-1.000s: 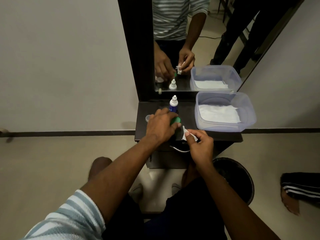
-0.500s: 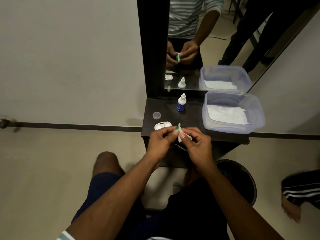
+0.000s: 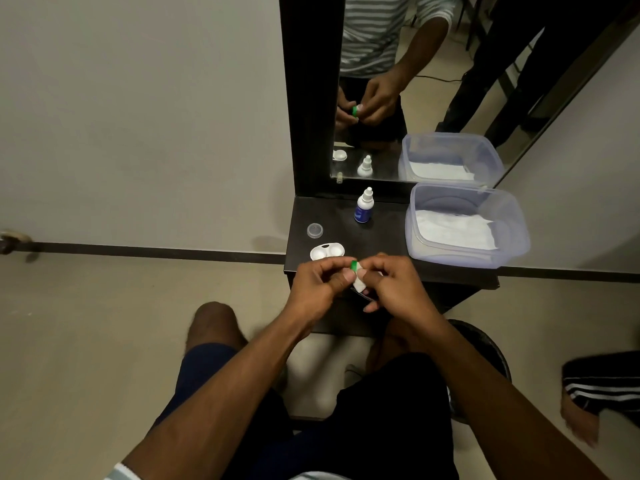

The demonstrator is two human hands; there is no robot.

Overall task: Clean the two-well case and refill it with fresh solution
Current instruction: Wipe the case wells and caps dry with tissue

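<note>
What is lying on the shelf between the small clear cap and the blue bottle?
Nothing: the head view shows only bare dark shelf between the clear cap and the blue bottle.

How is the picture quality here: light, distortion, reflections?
Head view: dim, even light; wide-angle bending curves the floor line; the mirror repeats the bottle and tub; the green cap between the hands is small but sharp.
</note>
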